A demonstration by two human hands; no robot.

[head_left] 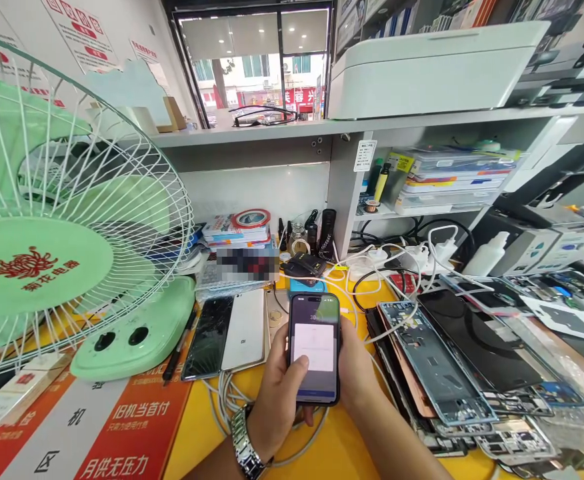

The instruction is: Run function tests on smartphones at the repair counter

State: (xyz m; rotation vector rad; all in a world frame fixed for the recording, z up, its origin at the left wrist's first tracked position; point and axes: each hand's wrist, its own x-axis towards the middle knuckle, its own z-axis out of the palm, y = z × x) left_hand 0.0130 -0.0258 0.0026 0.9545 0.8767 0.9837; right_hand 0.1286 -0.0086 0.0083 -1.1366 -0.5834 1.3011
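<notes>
A smartphone (314, 387) in a dark case is held upright over the yellow table, its lit screen showing a white pop-up box. My left hand (278, 383), with a metal watch (246, 441) on the wrist, grips the phone's left side, and its thumb lies on the screen. Around the right edge my right hand (355, 363) is closed, its fingers mostly hidden behind the phone. Just left of my hands lie a black phone with a cracked glass (209, 337) and a white phone back (245, 330). A white cable (227, 397) runs beneath my left hand.
A green fan (137, 333) fills the left side. Phone frames and panels (437, 360) are stacked at right, with tangled white cables (412, 257) behind. A grey shelf (282, 137) crosses the back, bearing a white printer (422, 73). A white bottle (487, 255) stands at right.
</notes>
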